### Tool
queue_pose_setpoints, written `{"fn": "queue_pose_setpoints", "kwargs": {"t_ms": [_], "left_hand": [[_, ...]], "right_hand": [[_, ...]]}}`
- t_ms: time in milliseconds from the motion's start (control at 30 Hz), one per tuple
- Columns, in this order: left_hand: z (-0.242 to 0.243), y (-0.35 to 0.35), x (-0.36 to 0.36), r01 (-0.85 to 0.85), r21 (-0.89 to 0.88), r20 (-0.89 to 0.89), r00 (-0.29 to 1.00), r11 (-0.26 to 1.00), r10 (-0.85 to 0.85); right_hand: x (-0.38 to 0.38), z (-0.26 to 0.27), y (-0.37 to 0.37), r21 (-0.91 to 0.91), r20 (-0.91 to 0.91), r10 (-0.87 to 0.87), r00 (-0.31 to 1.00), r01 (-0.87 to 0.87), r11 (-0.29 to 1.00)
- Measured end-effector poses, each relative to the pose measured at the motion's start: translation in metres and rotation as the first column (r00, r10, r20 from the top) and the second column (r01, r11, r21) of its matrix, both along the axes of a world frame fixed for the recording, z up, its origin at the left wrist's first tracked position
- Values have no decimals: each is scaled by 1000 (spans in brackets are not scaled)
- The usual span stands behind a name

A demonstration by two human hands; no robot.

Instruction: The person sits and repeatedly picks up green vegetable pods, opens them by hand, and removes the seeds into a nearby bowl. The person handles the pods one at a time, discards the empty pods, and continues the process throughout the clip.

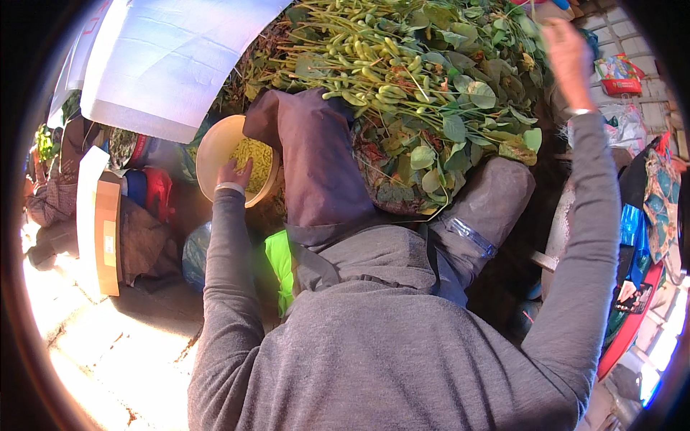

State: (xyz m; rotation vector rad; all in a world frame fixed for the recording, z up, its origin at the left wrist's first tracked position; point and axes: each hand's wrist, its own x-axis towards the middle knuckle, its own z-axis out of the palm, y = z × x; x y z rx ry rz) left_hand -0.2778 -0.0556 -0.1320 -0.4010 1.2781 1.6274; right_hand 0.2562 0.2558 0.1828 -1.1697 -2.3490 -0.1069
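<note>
My left hand [236, 173] reaches over the rim of a pale round tub [211, 156], fingers spread above shelled green beans [257, 161]; whether a few beans are between the fingers cannot be made out. At the upper right, my right hand [567, 56] is raised and blurred beside a green stem or leaf [533, 29]; its hold is unclear. A big heap of cut bean plants with green pods [372, 59] and broad leaves [463, 124] lies before me, reaching down between my knees.
A whitish sheet or foam board [156, 64] overhangs the upper left. Below it are a cardboard piece [108, 231], a red bag [157, 194] and a blue plastic bag [198, 256]. On the right lie a red packet [620, 75], a clear plastic bag [625, 126] and a patterned cloth [662, 199].
</note>
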Motion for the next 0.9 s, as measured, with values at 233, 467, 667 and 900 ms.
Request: {"fn": "queue_pose_setpoints", "kwargs": {"t_ms": [233, 467, 667, 900], "left_hand": [[-57, 4, -18, -164, -50, 53, 985, 985, 167], [86, 47, 70, 125, 75, -360, 929, 989, -90], [172, 81, 149, 540, 182, -716, 646, 822, -266], [190, 90, 230, 800, 282, -640, 568, 529, -518]], "right_hand": [[-118, -128, -116, -66, 198, 156, 968, -146, 987], [-113, -140, -101, -59, 207, 100, 973, -89, 994], [-97, -92, -124, -116, -68, 78, 995, -85, 990], [-71, -86, -191, -311, -106, 152, 983, -178, 934]]}}
